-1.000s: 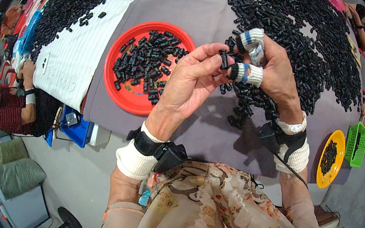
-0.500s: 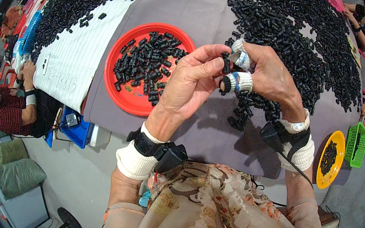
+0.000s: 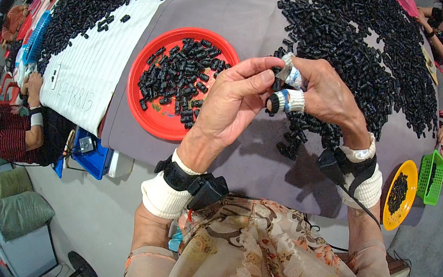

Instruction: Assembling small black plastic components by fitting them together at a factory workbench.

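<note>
My left hand (image 3: 231,96) pinches a small black plastic part (image 3: 276,69) between thumb and fingertips. My right hand (image 3: 325,85) meets it from the other side, its thumb and a finger wrapped in white and blue knitted finger sleeves (image 3: 290,100). A small flat grey blade (image 3: 284,72) shows between the sleeved fingers, against the part. The fingers partly hide where blade and part touch. Beside my left hand stands a round red tray (image 3: 141,116) holding many similar black parts (image 3: 176,77). Under and beyond my right hand spreads a large heap of black parts (image 3: 329,15).
A grey cloth (image 3: 255,179) covers the table. At the lower right are a yellow plate (image 3: 389,217) of small black bits and a green basket (image 3: 430,180). Another heap (image 3: 85,13) lies on white cloth at the far left. Other people sit around the table's edges.
Both hands stay nearly in place. The black part between the fingertips has turned or shifted slightly and shows less, while the blade edge beside it shows more.
</note>
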A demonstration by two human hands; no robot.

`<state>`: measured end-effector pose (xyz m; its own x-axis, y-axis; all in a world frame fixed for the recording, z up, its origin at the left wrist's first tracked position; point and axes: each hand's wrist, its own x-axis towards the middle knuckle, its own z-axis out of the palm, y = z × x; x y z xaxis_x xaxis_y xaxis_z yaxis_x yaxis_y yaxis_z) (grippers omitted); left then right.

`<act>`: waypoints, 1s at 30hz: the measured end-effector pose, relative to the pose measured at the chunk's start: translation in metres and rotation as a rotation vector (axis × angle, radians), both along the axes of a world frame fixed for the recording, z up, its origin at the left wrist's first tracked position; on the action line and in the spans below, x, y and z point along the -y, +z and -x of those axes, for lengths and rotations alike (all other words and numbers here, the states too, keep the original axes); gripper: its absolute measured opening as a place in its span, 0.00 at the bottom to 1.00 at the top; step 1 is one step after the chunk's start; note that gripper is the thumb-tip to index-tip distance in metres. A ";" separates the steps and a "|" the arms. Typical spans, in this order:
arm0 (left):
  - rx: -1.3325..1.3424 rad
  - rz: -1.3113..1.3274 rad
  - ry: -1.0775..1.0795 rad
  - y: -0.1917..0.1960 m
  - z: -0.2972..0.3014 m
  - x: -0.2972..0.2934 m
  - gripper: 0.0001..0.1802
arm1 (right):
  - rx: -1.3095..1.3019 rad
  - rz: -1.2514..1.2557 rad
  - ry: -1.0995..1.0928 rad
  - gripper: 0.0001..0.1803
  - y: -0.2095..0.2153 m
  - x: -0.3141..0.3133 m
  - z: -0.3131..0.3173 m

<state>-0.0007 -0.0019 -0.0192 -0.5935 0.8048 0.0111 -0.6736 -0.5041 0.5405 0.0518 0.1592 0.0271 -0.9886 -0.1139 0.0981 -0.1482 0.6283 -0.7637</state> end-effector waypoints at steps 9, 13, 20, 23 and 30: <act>-0.029 0.132 0.125 0.002 -0.005 -0.003 0.11 | -0.023 0.012 0.037 0.17 -0.007 0.002 -0.001; -0.009 0.139 0.121 0.003 -0.005 -0.004 0.11 | -0.093 -0.033 0.011 0.17 -0.006 0.003 -0.003; 0.039 0.031 0.050 0.001 -0.004 -0.004 0.13 | -0.052 -0.004 -0.057 0.20 0.001 0.001 -0.002; 0.029 0.029 0.035 0.001 -0.005 -0.003 0.13 | -0.048 0.014 -0.046 0.21 -0.001 0.000 -0.003; 0.023 0.043 0.052 0.002 -0.005 -0.003 0.13 | -0.049 -0.009 -0.023 0.21 -0.002 0.000 -0.001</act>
<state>0.0043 0.0010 -0.0176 -0.6340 0.7724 -0.0366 -0.6595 -0.5154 0.5472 0.0527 0.1588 0.0254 -0.9850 -0.0925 0.1457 -0.1710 0.6390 -0.7499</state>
